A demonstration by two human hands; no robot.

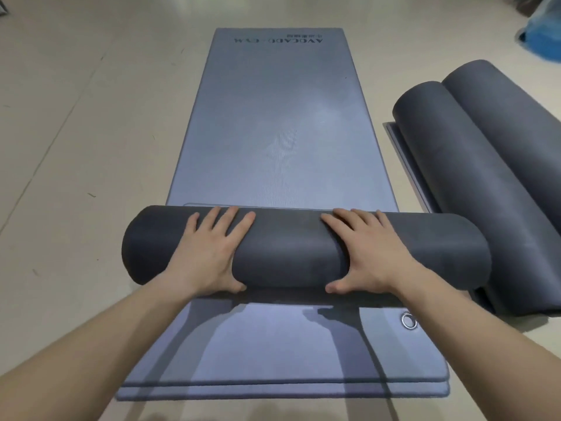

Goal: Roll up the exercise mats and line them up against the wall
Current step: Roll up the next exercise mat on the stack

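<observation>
A dark grey mat roll (291, 250) lies crosswise in the middle of the view. Its unrolled part, a blue-grey exercise mat (282, 132) with printed lettering at the far end, stretches flat away from me. My left hand (209, 250) presses on the left half of the roll and my right hand (370, 250) on the right half. Both have fingers spread over the top and thumbs tucked against the near side. Two more flat mats (273, 354) lie stacked under the roll, their near edges showing close to me.
Two rolled dark mats (449, 177) (516, 123) lie side by side at the right, on another flat mat. A metal eyelet (409, 321) sits in the near right corner of the stacked mats. A blue bag (543, 34) is at the far right. Beige tiled floor (76, 147) spreads to the left.
</observation>
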